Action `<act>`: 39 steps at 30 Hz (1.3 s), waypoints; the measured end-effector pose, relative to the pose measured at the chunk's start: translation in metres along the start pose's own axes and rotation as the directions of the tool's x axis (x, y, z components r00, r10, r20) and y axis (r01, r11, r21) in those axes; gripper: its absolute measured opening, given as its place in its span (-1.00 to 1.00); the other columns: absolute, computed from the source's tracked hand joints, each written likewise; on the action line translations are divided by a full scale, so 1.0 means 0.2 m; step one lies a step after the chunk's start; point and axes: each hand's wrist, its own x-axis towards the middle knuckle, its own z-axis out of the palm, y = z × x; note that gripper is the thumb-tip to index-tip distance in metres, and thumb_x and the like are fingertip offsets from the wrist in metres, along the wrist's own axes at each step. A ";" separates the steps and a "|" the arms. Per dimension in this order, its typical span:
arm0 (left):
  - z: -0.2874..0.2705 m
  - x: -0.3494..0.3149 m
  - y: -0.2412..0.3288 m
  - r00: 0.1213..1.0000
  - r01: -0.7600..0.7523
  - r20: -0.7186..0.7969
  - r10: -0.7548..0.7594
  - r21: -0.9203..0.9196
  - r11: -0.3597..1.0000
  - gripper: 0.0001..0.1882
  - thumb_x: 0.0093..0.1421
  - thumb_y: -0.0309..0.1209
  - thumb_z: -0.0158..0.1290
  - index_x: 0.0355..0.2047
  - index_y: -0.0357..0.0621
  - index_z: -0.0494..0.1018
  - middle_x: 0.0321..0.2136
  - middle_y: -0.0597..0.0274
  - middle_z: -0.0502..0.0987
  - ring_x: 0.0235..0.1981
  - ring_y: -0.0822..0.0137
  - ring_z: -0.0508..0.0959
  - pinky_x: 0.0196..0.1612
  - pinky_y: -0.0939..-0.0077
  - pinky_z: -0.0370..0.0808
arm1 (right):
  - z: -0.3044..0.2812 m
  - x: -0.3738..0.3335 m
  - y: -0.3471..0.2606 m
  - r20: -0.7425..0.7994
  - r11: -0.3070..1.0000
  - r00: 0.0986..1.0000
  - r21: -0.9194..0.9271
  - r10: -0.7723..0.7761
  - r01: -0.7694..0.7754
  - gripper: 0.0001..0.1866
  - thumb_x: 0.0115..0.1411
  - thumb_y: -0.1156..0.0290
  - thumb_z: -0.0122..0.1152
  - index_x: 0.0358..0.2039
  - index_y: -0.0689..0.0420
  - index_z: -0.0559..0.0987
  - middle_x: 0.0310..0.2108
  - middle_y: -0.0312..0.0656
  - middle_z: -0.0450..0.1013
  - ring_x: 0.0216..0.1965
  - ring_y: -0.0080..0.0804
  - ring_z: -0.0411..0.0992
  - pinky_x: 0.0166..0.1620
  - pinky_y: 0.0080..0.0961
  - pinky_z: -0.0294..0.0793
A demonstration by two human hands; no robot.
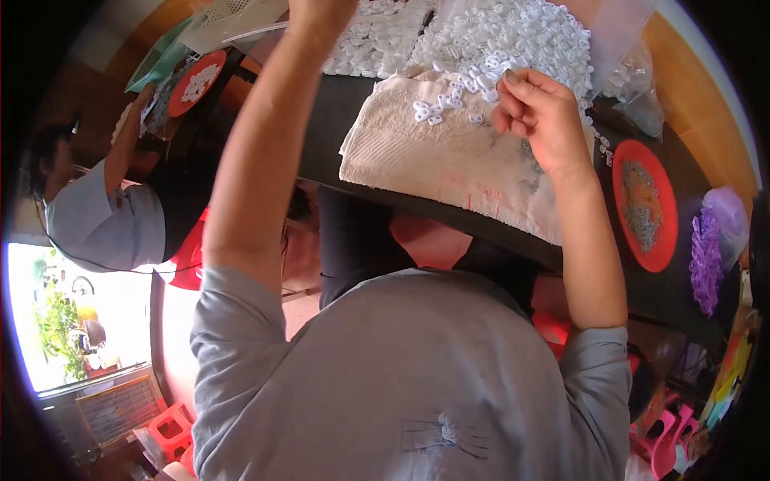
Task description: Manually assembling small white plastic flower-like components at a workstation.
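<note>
My right hand (544, 112) is over the far right part of a folded beige towel (417, 152), beside a heap of small white plastic pieces (513, 36). Its thumb and forefinger are pinched together and the other fingers curl in. Whatever the pinch may hold is too small to make out. A few loose white pieces (437, 106) lie on the towel's far edge. My left hand (323, 10) reaches to the top edge of the picture, left of the white pieces. Its fingers are cut off from view.
An orange-red plate (666, 240) of small grey bits sits on the dark table at right, near a purple bundle (705, 256) and clear plastic bags (638, 88). At left, a co-worker (112, 208) sits by another red plate (178, 100) with white pieces.
</note>
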 end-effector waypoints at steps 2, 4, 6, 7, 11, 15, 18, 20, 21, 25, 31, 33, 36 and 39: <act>-0.01 0.05 -0.02 0.968 0.191 0.203 -0.151 -0.193 0.963 -0.87 0.01 -0.55 0.18 -0.44 -0.37 0.49 -0.66 0.23 0.48 -0.64 0.45 0.43 -0.59 0.53 0.35 | -0.02 0.00 0.01 -0.052 1.000 0.999 0.005 -0.008 0.009 -0.76 0.21 0.23 0.15 -0.43 0.15 0.51 -0.65 -0.41 0.26 -0.60 -0.53 0.38 -0.57 -0.70 0.10; 0.09 -0.05 -0.09 0.791 -0.521 0.007 0.611 0.531 0.668 -0.88 0.01 -0.57 0.18 -0.46 -0.37 0.48 -0.66 0.21 0.48 -0.68 0.46 0.41 -0.61 0.58 0.33 | -0.02 0.00 0.01 -0.162 0.998 0.985 -0.040 -0.052 0.046 -0.76 0.21 0.25 0.15 -0.42 0.18 0.53 -0.65 -0.42 0.27 -0.60 -0.53 0.37 -0.56 -0.70 0.11; 0.19 -0.19 -0.18 0.773 -0.619 0.228 0.591 0.471 0.628 -0.91 -0.03 -0.48 0.21 -0.53 -0.19 0.51 -0.69 0.22 0.51 -0.72 0.40 0.48 -0.57 0.55 0.43 | -0.03 0.00 0.00 -0.211 0.998 0.975 -0.018 -0.064 0.061 -0.76 0.21 0.26 0.16 -0.42 0.19 0.53 -0.65 -0.42 0.27 -0.60 -0.54 0.37 -0.56 -0.70 0.11; 0.27 -0.36 -0.19 0.874 -0.447 0.316 0.368 0.228 0.865 -0.93 -0.04 -0.48 0.19 -0.51 -0.16 0.52 -0.61 0.12 0.53 -0.63 0.23 0.54 -0.51 0.48 0.47 | -0.06 -0.01 0.00 -0.255 0.997 0.964 0.000 -0.076 0.078 -0.77 0.20 0.27 0.17 -0.42 0.19 0.54 -0.66 -0.42 0.27 -0.60 -0.55 0.37 -0.56 -0.69 0.12; 0.41 -0.62 -0.37 0.808 -0.442 0.555 0.198 0.348 0.827 -0.91 -0.02 -0.48 0.16 -0.47 -0.18 0.49 -0.47 0.12 0.52 -0.45 0.13 0.56 -0.36 0.32 0.48 | -0.04 -0.01 0.02 -0.212 0.997 0.974 -0.018 -0.080 0.078 -0.79 0.19 0.29 0.19 -0.43 0.19 0.54 -0.66 -0.42 0.28 -0.61 -0.57 0.36 -0.56 -0.71 0.13; 0.46 -0.66 -0.47 0.788 -0.488 0.604 0.117 0.498 0.716 -0.90 -0.03 -0.44 0.13 -0.48 -0.18 0.48 -0.43 0.07 0.52 -0.38 0.00 0.56 -0.30 0.19 0.50 | -0.02 -0.02 0.01 -0.192 0.997 0.980 -0.053 -0.057 0.048 -0.80 0.19 0.30 0.18 -0.44 0.18 0.54 -0.66 -0.43 0.29 -0.62 -0.59 0.34 -0.57 -0.72 0.11; 0.47 -0.66 -0.49 0.805 -0.467 0.584 0.108 0.510 0.722 -0.90 -0.02 -0.46 0.09 -0.49 -0.23 0.47 -0.43 0.01 0.53 -0.37 -0.03 0.55 -0.28 0.18 0.49 | -0.03 -0.01 0.02 -0.164 0.990 0.983 -0.127 -0.087 0.066 -0.81 0.18 0.32 0.19 -0.44 0.18 0.54 -0.66 -0.44 0.29 -0.62 -0.61 0.33 -0.58 -0.73 0.10; 0.43 -0.66 -0.51 0.842 -0.366 0.532 0.091 0.439 0.821 -0.90 0.02 -0.47 0.10 -0.43 -0.23 0.48 -0.47 0.08 0.53 -0.45 0.12 0.53 -0.37 0.28 0.47 | -0.02 -0.01 0.02 -0.165 0.975 0.981 -0.209 -0.105 0.070 -0.86 0.17 0.36 0.20 -0.42 0.16 0.55 -0.64 -0.45 0.34 -0.61 -0.64 0.32 -0.58 -0.74 0.09; 0.41 -0.65 -0.51 0.875 -0.262 0.480 0.068 0.349 0.900 -0.89 0.07 -0.47 0.10 -0.38 -0.24 0.50 -0.51 0.14 0.52 -0.54 0.26 0.50 -0.46 0.38 0.45 | -0.01 -0.01 0.02 -0.163 0.974 0.981 -0.213 -0.109 0.073 -0.86 0.17 0.36 0.20 -0.42 0.16 0.55 -0.64 -0.45 0.34 -0.61 -0.64 0.32 -0.58 -0.74 0.09; 0.35 -0.58 -0.30 0.710 0.555 0.560 -0.427 -0.070 0.829 -0.88 0.17 -0.50 0.05 -0.40 -0.35 0.47 -0.54 0.20 0.48 -0.59 0.46 0.44 -0.64 0.66 0.27 | -0.01 -0.01 0.07 -0.015 0.828 0.928 -0.457 -0.372 0.324 -0.89 0.15 0.54 0.15 -0.29 0.20 0.56 -0.51 -0.41 0.42 -0.52 -0.70 0.33 -0.48 -0.77 0.21; 0.32 -0.59 -0.30 0.552 0.819 0.642 -0.533 -0.294 0.493 -0.85 0.22 -0.55 -0.05 -0.22 -0.38 0.39 -0.45 0.11 0.47 -0.57 0.38 0.44 -0.63 0.57 0.26 | 0.00 -0.03 0.04 0.198 0.698 0.889 -0.559 -0.413 0.449 -0.81 0.13 0.65 0.09 -0.24 0.22 0.56 -0.38 -0.38 0.49 -0.42 -0.74 0.34 -0.37 -0.76 0.32; 0.31 -0.59 -0.31 0.548 0.824 0.667 -0.505 -0.324 0.465 -0.85 0.23 -0.55 -0.06 -0.21 -0.37 0.37 -0.44 0.11 0.47 -0.55 0.37 0.44 -0.62 0.56 0.26 | 0.01 -0.02 0.04 0.179 0.740 0.896 -0.511 -0.407 0.438 -0.84 0.12 0.65 0.09 -0.28 0.23 0.56 -0.43 -0.40 0.47 -0.44 -0.74 0.32 -0.39 -0.74 0.31; 0.29 -0.60 -0.31 0.538 0.834 0.704 -0.464 -0.365 0.414 -0.87 0.24 -0.54 -0.06 -0.23 -0.36 0.36 -0.42 0.12 0.47 -0.53 0.36 0.45 -0.62 0.55 0.26 | 0.02 -0.03 0.04 0.180 0.720 0.887 -0.527 -0.425 0.452 -0.87 0.13 0.65 0.08 -0.30 0.23 0.54 -0.45 -0.38 0.46 -0.45 -0.73 0.31 -0.41 -0.73 0.29; 0.28 -0.62 -0.32 0.544 0.830 0.710 -0.447 -0.379 0.408 -0.88 0.24 -0.53 -0.05 -0.26 -0.35 0.38 -0.43 0.13 0.47 -0.53 0.37 0.45 -0.62 0.56 0.27 | 0.02 -0.03 0.04 0.222 0.662 0.868 -0.571 -0.444 0.485 -0.88 0.13 0.65 0.08 -0.31 0.24 0.51 -0.44 -0.37 0.47 -0.43 -0.70 0.35 -0.37 -0.73 0.33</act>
